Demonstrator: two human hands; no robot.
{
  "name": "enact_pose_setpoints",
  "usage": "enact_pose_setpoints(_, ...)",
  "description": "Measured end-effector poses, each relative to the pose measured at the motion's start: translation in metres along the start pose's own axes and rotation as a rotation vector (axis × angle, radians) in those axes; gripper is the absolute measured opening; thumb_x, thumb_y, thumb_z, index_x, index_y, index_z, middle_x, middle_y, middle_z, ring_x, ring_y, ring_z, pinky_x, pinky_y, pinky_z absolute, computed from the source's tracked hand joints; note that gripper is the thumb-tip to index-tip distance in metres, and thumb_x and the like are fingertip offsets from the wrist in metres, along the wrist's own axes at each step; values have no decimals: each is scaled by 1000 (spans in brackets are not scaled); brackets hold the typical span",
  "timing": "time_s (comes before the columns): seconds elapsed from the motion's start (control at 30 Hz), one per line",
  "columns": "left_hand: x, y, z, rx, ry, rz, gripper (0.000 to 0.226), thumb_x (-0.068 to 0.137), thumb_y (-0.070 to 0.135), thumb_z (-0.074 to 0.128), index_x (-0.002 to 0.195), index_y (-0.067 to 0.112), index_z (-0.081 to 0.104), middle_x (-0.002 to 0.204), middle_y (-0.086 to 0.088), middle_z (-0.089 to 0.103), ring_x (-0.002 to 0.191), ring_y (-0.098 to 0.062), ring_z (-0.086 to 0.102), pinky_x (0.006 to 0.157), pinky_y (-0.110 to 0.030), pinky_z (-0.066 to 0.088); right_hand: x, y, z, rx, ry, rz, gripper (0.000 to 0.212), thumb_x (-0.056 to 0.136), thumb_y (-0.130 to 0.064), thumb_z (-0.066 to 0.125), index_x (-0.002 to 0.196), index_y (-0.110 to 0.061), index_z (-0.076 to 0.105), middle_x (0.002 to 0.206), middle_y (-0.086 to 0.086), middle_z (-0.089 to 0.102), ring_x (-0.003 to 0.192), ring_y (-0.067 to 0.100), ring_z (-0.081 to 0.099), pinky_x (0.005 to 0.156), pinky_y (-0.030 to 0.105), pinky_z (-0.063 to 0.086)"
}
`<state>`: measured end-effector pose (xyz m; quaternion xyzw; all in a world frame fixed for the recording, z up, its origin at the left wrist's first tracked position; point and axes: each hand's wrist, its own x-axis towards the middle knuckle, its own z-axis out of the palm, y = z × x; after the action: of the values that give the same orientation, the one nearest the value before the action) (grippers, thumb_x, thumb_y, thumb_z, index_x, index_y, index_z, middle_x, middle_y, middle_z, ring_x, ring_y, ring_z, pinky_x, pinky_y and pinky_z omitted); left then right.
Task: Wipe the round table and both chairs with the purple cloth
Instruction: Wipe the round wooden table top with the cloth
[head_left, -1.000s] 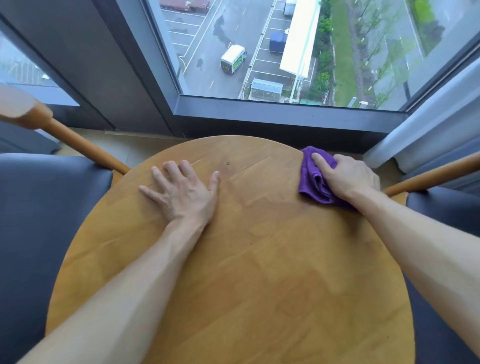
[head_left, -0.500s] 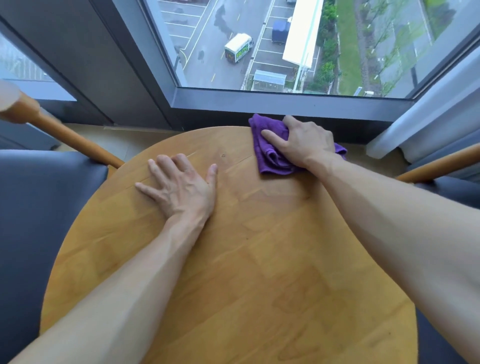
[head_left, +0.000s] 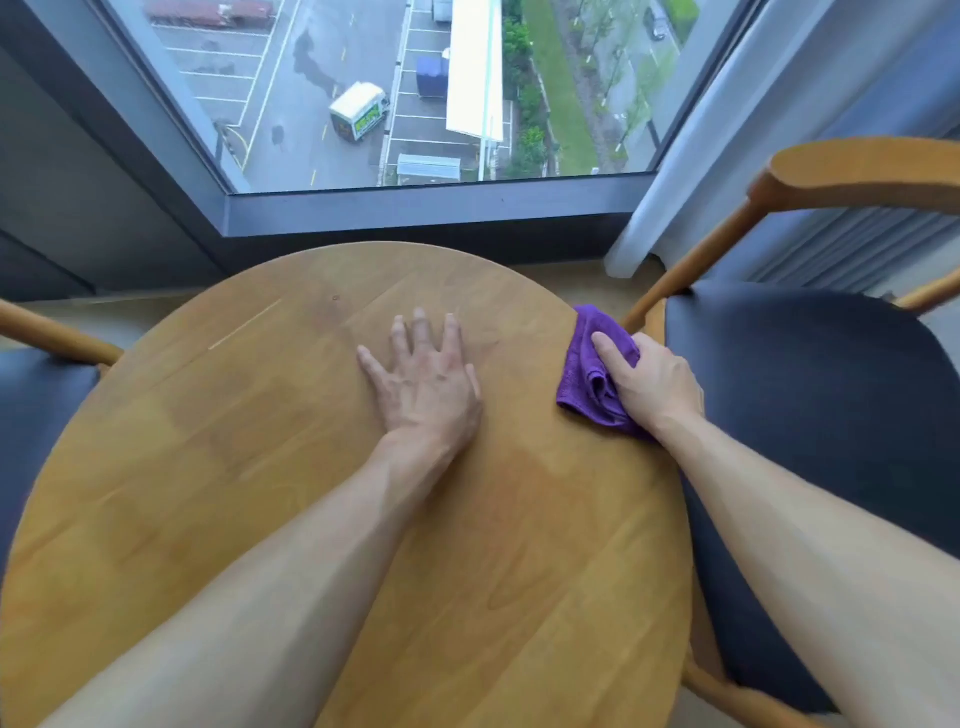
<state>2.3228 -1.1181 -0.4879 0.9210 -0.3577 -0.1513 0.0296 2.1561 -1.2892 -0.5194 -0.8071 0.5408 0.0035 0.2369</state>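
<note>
Cloth (head_left: 584, 371) sits at the table's (head_left: 260, 441) right rim under my gripping right hand (head_left: 652, 387) — left hand (head_left: 423, 382) flat, empty — right chair (head_left: 810, 395) just beside.

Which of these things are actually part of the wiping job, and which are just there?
Part of the job:
purple cloth, under the right hand
round table, left hand resting flat on it
right chair
left chair

Just there:
window
curtain
</note>
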Motion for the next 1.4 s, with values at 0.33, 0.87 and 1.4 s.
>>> enact_pose_setpoints(0.33,-99,21,16,9,-144,280,60,102,46,34,156,23,21,165,-11,9,153,-31,2,120,-61,6,-123,45,13,131,147,412,74,85,-83,27,98,-16,54,99,9,62,89,31,52,77,39,38)
enact_pose_setpoints(0.87,-253,-13,50,-161,-136,441,41,102,36,34,136,23,52,160,-3,31,151,-23,19,123,-43,11,-295,17,50,598,293,888,79,89,-72,43,130,-5,48,132,25,57,120,45,53,96,47,41)
enact_pose_setpoints(1.4,-419,-128,73,-474,147,-401,18,87,17,55,78,23,41,81,5,45,80,-24,50,71,-39,41,-416,-57,98,1144,92,1221,79,86,-62,62,139,-9,39,133,14,56,116,39,58,95,52,45)
